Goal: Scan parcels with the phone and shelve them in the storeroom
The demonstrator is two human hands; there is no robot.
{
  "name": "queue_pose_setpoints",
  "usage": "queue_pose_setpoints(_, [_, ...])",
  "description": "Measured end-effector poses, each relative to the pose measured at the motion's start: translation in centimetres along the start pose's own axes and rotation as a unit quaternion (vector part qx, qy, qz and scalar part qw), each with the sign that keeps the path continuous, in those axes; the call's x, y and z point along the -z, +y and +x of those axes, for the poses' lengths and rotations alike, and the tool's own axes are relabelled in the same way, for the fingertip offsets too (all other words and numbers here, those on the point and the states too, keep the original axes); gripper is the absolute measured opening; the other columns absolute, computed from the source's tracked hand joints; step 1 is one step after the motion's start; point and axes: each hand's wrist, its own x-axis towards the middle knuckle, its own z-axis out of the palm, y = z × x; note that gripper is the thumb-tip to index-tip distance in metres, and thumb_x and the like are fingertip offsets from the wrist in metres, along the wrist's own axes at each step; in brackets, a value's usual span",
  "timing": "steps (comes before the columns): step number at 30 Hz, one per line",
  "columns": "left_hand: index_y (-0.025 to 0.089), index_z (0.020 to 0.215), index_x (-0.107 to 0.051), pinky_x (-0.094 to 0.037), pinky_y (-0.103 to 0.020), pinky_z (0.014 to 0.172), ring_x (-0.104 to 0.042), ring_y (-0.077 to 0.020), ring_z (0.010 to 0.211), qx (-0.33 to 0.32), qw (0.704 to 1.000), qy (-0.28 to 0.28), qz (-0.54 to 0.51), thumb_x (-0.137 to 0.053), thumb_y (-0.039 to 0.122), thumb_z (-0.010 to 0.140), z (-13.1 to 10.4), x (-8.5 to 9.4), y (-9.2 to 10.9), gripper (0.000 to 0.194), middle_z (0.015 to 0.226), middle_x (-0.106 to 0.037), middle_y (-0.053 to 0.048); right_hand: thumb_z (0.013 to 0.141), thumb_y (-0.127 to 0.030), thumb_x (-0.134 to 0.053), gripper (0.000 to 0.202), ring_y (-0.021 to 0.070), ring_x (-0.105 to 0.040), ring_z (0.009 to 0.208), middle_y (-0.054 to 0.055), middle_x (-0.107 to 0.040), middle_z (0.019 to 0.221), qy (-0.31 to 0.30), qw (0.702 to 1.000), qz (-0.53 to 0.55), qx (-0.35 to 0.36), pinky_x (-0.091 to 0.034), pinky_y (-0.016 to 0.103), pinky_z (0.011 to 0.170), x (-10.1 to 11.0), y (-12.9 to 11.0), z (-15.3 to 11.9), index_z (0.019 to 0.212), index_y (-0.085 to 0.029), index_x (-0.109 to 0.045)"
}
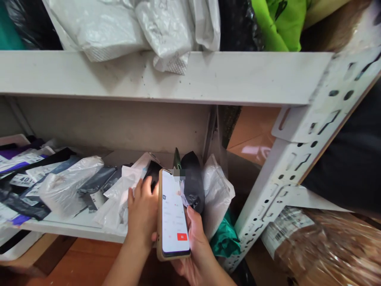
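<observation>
A smartphone [175, 222] in a tan case has its lit screen facing me, mostly white with a red button near the bottom. My right hand [196, 238] is wrapped round its right side and underside. Just left of the phone, my left hand [143, 210] reaches over the lower shelf with its fingers apart. Its fingertips are at a black parcel [152, 171] and a white plastic parcel [127, 182]; whether they touch is unclear. Behind the phone stand a dark upright parcel [193, 174] and a white bag [217, 194].
Several bagged, labelled parcels [71, 182] lie along the lower shelf's left side. The upper shelf's edge [166, 83] crosses above my hands, with white bags [166, 31] hanging over it. A perforated metal post [268, 206] stands at right, beside a brown wrapped package [333, 246].
</observation>
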Motion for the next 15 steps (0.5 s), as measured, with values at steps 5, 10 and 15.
queue_pose_setpoints(5, [0.018, 0.149, -0.027, -0.049, -0.044, 0.08, -0.06, -0.0365, 0.106, 0.135, 0.987, -0.083, 0.027, -0.04, 0.039, 0.09, 0.9, 1.8, -0.6, 0.064, 0.118, -0.057, -0.019, 0.066, -0.059, -0.077, 0.054, 0.0181, -0.069, 0.048, 0.008, -0.077, 0.08, -0.064, 0.998, 0.019, 0.01, -0.045, 0.018, 0.024, -0.6, -0.4, -0.4, 0.093, -0.012, -0.075])
queue_pose_setpoints(10, [0.03, 0.15, -0.028, -0.048, -0.041, 0.086, -0.062, -0.0324, 0.112, 0.076, 0.989, -0.086, -0.091, -0.049, 0.035, 0.087, 2.1, 0.4, -2.2, 0.066, 0.126, -0.065, -0.012, 0.07, -0.056, -0.075, 0.052, 0.0171, -0.069, 0.05, 0.008, -0.078, 0.084, -0.08, 0.997, 0.016, 0.018, -0.045, 0.016, 0.025, -0.7, -0.3, -0.7, 0.098, -0.012, -0.074])
queue_pose_setpoints(15, [0.032, 0.143, -0.043, -0.046, -0.033, 0.094, -0.059, -0.0238, 0.119, 0.046, 0.971, 0.048, -0.229, -0.052, 0.031, 0.086, 1.7, -1.3, -4.1, 0.057, 0.133, -0.062, -0.004, 0.075, -0.063, -0.065, 0.062, 0.0193, -0.07, 0.052, 0.015, -0.076, 0.08, -0.093, 0.995, -0.024, -0.003, -0.041, 0.015, 0.027, 0.1, -0.7, -1.0, 0.105, -0.01, -0.07])
